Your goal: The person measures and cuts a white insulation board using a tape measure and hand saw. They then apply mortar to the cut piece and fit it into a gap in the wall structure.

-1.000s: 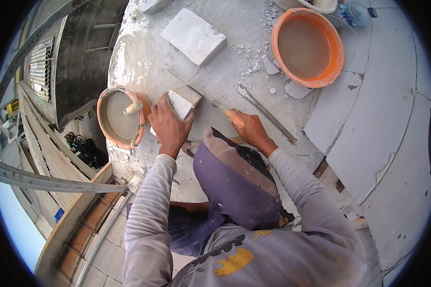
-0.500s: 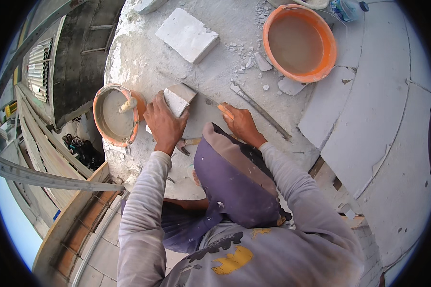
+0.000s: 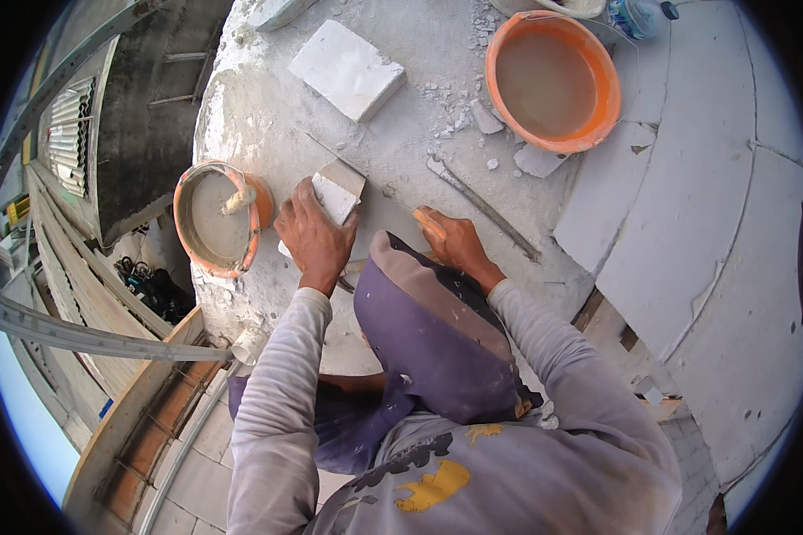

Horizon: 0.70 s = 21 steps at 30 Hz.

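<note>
My left hand is closed over a small pale block, its fingers across the top and side. My right hand grips the orange handle of what looks like a hand saw. Its thin blade, seen nearly edge-on, runs past the far side of the block, with the tip showing beyond. Under my left wrist lies a hammer, mostly hidden by my hand and knee. A bigger white block lies farther off.
An orange bucket of grey slurry stands left of my left hand. A larger orange basin of murky water sits far right. A metal bar and broken chips lie on the dusty slab; its left edge drops off.
My left hand and the small block have shifted slightly right. My right hand has drawn the saw back a little toward me, and more of the hammer is now covered.
</note>
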{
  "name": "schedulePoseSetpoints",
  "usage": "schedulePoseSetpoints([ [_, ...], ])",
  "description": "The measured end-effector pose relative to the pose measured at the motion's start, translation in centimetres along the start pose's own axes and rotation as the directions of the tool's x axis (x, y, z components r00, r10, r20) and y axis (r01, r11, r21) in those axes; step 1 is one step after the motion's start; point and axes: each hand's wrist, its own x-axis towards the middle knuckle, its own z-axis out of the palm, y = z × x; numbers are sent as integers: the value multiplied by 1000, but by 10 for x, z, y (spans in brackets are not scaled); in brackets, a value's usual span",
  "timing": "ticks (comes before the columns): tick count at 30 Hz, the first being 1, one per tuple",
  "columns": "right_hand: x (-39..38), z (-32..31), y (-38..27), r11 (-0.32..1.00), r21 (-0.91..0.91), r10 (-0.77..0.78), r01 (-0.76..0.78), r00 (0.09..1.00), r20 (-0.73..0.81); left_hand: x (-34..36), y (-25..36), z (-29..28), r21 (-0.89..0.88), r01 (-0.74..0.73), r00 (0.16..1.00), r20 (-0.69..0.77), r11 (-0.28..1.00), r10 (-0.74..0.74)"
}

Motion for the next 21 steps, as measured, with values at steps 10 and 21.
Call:
schedulePoseSetpoints([
  [10, -20, -13, 6, 997, -47, 65, -63, 997, 46, -19, 16, 12, 23, 14, 999, -50, 1000, -13],
  [21, -23, -24, 25, 985, -83, 160, -150, 979, 128, -39, 24, 38, -3, -45, 981, -190, 999, 43],
])
